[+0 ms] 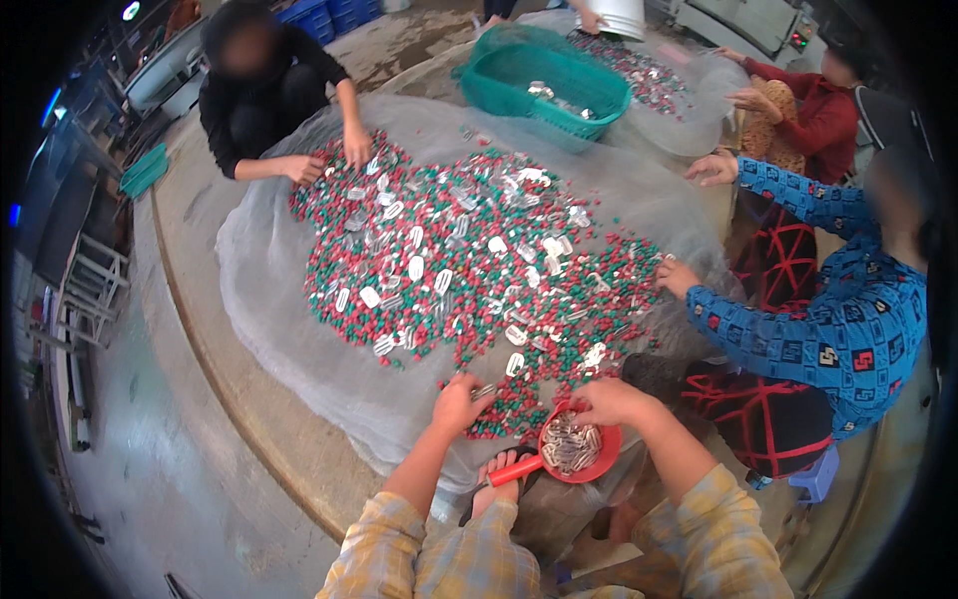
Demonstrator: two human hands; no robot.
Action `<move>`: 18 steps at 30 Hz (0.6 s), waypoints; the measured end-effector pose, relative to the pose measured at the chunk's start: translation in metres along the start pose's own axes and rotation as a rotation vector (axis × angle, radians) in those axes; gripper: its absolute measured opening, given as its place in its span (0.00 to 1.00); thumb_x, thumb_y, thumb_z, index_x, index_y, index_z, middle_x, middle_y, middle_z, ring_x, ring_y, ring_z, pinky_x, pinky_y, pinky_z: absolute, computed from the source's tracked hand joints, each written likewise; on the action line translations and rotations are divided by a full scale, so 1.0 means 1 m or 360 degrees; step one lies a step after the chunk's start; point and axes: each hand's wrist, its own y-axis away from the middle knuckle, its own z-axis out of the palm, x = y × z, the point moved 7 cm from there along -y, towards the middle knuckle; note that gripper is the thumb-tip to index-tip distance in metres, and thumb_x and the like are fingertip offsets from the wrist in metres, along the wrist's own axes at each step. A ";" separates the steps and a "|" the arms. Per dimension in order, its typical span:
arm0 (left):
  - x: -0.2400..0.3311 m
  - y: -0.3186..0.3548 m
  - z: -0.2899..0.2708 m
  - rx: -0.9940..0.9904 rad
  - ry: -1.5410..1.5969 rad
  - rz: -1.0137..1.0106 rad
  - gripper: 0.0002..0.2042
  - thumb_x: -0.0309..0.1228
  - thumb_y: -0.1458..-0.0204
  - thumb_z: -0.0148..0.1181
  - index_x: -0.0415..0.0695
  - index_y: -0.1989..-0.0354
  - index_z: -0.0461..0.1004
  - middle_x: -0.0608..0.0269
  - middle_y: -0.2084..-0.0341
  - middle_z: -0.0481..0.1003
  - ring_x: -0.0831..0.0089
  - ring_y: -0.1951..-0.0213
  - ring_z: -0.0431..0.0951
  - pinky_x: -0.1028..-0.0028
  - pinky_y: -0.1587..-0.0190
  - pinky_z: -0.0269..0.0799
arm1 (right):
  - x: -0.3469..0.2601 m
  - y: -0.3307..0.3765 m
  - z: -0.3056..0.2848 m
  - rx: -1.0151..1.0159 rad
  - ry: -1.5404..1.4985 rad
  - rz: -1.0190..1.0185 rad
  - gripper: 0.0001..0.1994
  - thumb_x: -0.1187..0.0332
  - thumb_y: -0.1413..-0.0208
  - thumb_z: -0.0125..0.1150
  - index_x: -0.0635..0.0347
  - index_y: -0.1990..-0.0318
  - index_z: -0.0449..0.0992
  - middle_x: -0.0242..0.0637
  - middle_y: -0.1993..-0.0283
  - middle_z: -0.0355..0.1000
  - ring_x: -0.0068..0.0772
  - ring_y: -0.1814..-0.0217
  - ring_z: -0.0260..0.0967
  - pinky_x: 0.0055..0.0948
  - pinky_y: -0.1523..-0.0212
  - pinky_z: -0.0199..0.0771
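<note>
My left hand point(459, 402) is closed on a few small silver metal pieces at the near edge of a wide heap of red and green beads mixed with silver pieces point(469, 265). The heap lies on a pale mesh sheet point(269, 299) spread over a round platform. My right hand point(611, 401) grips the far rim of a red scoop bowl with a handle point(579, 449), which holds several silver pieces. The bowl sits just below the heap's near edge, beside my foot in a sandal point(496, 477).
A person in black point(264, 90) picks at the heap's far left. A person in a blue patterned top point(848, 309) reaches in from the right, and another in red point(813, 110) sits behind. A green basket point(544, 80) stands at the back. Grey concrete floor lies to the left.
</note>
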 end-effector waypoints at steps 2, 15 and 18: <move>-0.027 0.000 0.005 -0.0057 0.0530 -0.0098 0.14 0.40 0.53 0.59 0.44 0.62 0.75 0.61 0.71 0.74 0.68 0.65 0.76 0.67 0.64 0.72 | -0.006 0.002 -0.004 0.0040 -0.0013 0.0101 0.22 0.54 0.57 0.64 0.53 0.54 0.75 0.42 0.59 0.74 0.44 0.55 0.72 0.40 0.54 0.70; -0.015 0.001 -0.005 -0.0424 0.2199 -0.0460 0.07 0.31 0.50 0.59 0.43 0.74 0.68 0.66 0.78 0.72 0.78 0.75 0.72 0.75 0.76 0.68 | -0.006 -0.005 0.005 0.0135 -0.0016 0.0043 0.25 0.49 0.54 0.60 0.49 0.50 0.72 0.44 0.61 0.75 0.46 0.56 0.72 0.42 0.55 0.70; -0.016 -0.002 0.001 -0.0372 0.1822 -0.0441 0.10 0.29 0.57 0.67 0.42 0.72 0.70 0.69 0.81 0.70 0.80 0.77 0.71 0.77 0.77 0.66 | -0.005 -0.008 0.007 0.0131 -0.0074 0.0011 0.25 0.49 0.55 0.61 0.49 0.50 0.72 0.45 0.60 0.74 0.47 0.56 0.72 0.42 0.54 0.69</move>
